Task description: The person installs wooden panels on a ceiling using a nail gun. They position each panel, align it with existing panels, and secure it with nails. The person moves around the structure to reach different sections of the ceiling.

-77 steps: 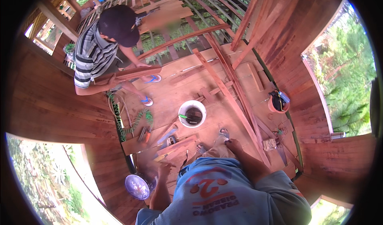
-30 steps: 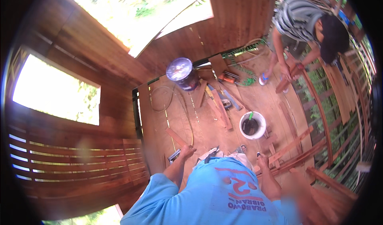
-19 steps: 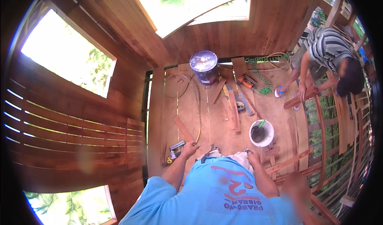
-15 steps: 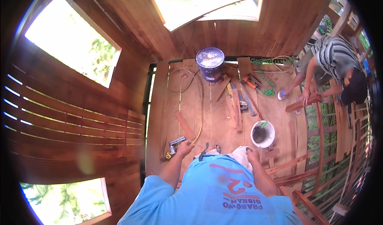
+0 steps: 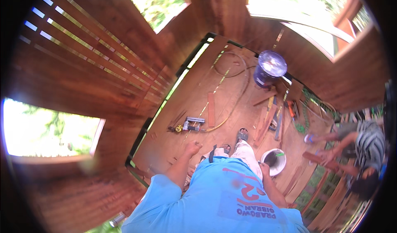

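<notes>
Hanging over plank floor (image 5: pixel 188 94), left hand (image 5: pixel 192 148) loosely clenched; right hand (image 5: pixel 264 168), grip unclear; slatted wall (image 5: pixel 105 51) beyond.

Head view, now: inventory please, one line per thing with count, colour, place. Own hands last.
Plank floor: one, reddish-brown, centre
Window openings: at least four, bright, left, top, lower edge
Lidded bucket: one, purple, by far wall
White bucket: one, dark inside, right of centre
Nail gun: one, grey, left of centre
Air hose: one, yellowish, curving behind nail gun
Tape measure: one, yellow, beside nail gun
Handsaw: one, bluish blade, among wood strips
Wood strips: several, reddish, floor
Orange tool: one, orange-black, right of handsaw
Coiled hose: one, green, far right
Co-worker: one, striped shirt, right edge, holding wood piece
Left hand: one, bare, near nail gun
Right hand: one, bare, beside white bucket
</notes>
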`<action>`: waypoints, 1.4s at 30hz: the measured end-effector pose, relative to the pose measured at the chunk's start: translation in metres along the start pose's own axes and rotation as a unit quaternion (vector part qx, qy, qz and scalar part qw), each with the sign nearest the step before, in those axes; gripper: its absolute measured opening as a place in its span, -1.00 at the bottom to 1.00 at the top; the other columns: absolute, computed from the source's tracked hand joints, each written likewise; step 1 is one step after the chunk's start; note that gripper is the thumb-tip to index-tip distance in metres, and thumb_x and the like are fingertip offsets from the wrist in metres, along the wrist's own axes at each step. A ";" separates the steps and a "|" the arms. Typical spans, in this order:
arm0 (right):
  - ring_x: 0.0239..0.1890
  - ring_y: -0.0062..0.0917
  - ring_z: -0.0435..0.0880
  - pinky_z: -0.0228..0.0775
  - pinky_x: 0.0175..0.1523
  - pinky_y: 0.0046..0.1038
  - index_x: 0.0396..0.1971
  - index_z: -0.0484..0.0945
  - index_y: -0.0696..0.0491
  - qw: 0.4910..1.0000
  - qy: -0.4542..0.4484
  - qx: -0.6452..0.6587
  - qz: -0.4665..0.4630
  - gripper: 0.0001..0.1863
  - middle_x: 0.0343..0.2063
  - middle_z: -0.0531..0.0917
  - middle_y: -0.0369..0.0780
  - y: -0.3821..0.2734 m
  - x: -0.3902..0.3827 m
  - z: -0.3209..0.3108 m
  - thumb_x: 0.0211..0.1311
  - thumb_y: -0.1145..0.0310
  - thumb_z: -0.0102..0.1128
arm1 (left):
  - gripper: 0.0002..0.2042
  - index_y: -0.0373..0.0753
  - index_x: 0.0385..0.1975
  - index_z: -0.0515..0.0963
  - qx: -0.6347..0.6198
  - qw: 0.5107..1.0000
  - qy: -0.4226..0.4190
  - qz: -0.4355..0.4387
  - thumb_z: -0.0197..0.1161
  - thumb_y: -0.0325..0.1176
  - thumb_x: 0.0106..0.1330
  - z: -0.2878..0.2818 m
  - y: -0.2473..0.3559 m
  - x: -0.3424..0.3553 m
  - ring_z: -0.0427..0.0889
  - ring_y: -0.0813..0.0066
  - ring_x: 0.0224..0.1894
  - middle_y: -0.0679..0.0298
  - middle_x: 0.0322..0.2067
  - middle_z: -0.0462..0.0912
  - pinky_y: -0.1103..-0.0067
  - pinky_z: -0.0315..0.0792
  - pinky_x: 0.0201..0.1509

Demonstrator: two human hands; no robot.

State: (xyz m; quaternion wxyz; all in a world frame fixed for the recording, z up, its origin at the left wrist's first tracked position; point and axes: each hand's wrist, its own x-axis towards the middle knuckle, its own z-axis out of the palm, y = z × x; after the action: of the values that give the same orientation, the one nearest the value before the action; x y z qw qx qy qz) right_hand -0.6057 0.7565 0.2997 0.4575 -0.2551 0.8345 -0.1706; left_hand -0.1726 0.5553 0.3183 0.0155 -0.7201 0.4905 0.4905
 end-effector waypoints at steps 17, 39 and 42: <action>-0.51 -0.62 0.56 0.37 -0.51 -0.56 0.02 0.56 0.18 0.980 -0.169 -0.063 -0.089 -0.64 -0.41 0.60 -0.27 -0.185 0.228 -0.118 0.29 0.37 -0.01 | -0.44 -0.37 0.09 0.59 -0.210 0.962 0.138 -0.106 0.34 -0.03 0.23 0.080 0.055 -0.053 0.64 0.10 0.12 -0.07 0.02 0.68 0.36 0.47 0.24; -0.50 -0.27 0.68 0.47 -0.37 -0.16 -0.36 0.67 0.21 0.861 -0.253 -0.186 -0.400 -0.61 -0.50 0.73 -0.05 -0.320 0.246 0.040 0.35 0.14 0.11 | -0.52 -0.20 -0.11 0.69 -0.202 0.933 0.274 -0.120 0.30 0.11 0.23 0.005 -0.013 0.011 0.69 0.24 -0.17 0.08 -0.23 0.73 0.34 0.56 -0.06; -0.59 -0.25 0.64 0.37 -0.49 -0.13 -0.44 0.68 0.12 0.885 -0.311 -0.109 -0.328 -0.49 -0.57 0.73 -0.12 -0.308 0.289 0.056 0.38 -0.07 0.08 | -0.53 -0.23 -0.15 0.69 -0.212 0.923 0.297 -0.122 0.30 0.09 0.23 0.001 0.007 0.017 0.70 0.21 -0.17 0.04 -0.24 0.73 0.34 0.55 -0.05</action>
State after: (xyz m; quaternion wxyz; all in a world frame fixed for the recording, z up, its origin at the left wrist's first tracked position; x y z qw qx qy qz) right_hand -0.6050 0.3356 0.2347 0.5810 -0.6028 0.5312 -0.1303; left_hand -0.1775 0.5404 0.3085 -0.2240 -0.8737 0.2652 0.3408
